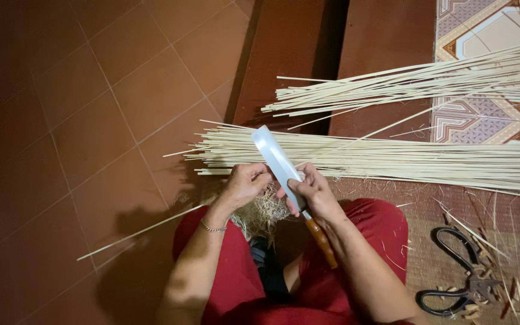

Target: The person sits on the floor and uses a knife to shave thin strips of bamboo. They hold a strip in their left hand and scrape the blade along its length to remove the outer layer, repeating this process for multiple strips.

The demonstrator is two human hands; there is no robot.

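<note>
Reddish-brown glazed floor tiles point(91, 120) carry long pale bamboo strips point(392, 159), while the right hand point(311, 189) grips a broad flat steel knife point(277, 161) by its wooden handle and the left hand point(245, 183) pinches a thin pale sliver point(145, 232), its contact with the blade hidden.

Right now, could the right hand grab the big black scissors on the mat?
Probably not at once: the right hand is busy gripping the knife. The black scissors lie uncovered on the mat on that side, so nothing else blocks them.
</note>
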